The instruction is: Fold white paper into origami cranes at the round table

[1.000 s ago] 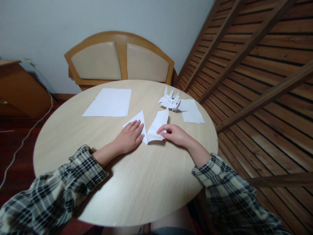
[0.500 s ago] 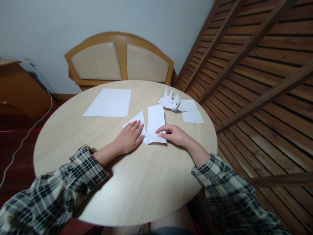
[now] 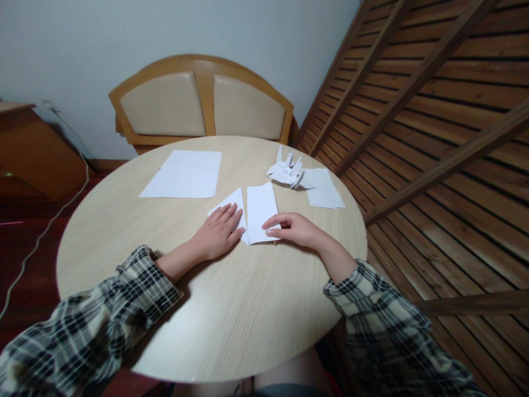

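Observation:
My left hand [image 3: 221,229] lies flat, fingers stretched out, over a white triangular piece of folded paper [image 3: 238,201] on the table. Just right of it is an upright-lying rectangular piece of white paper [image 3: 261,207]. The two pieces meet near their lower ends, with a narrow gap widening upward; whether they are one sheet I cannot tell. My right hand [image 3: 295,227] grips the rectangular paper at its lower right edge, thumb and fingers curved around it. Part of the triangle is hidden under my left hand.
Folded white paper figures [image 3: 287,170] with pointed tips stand at the table's back right. Smaller paper sheets [image 3: 324,190] lie beside them. A larger white sheet [image 3: 184,173] rests at the back left. The round table [image 3: 231,320] borders a slatted wooden partition [image 3: 438,165].
The rectangular paper has shifted slightly left and its far edge has come nearer to me. My right hand has moved very little with it; my left hand stays in place.

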